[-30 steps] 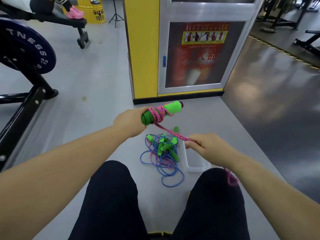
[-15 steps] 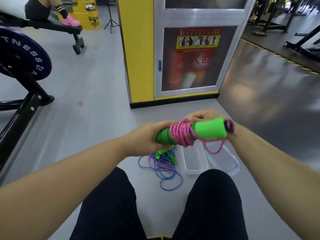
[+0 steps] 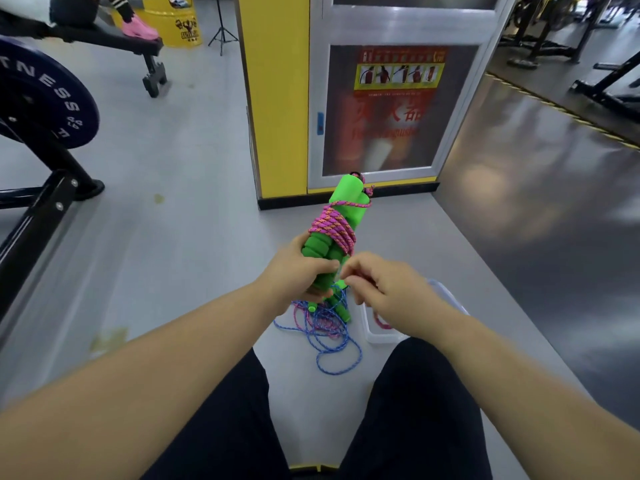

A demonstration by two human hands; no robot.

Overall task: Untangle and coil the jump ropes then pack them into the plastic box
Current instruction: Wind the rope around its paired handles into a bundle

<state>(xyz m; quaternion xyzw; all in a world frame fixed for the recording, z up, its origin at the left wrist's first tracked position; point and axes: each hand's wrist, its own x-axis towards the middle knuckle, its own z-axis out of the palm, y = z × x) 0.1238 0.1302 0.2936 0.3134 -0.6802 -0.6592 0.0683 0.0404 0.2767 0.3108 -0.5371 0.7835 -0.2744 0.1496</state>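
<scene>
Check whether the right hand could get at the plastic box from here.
Probably yes. The plastic box lies open on the floor beneath the right hand, nothing between them. Though that hand seems to be pinching the pink rope.

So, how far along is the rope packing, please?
Done: pink rope mostly wound round the green handles in the left hand. In hand: the right hand pinches its loose tail. Left: the tangle on the floor, then packing the plastic box.
</scene>
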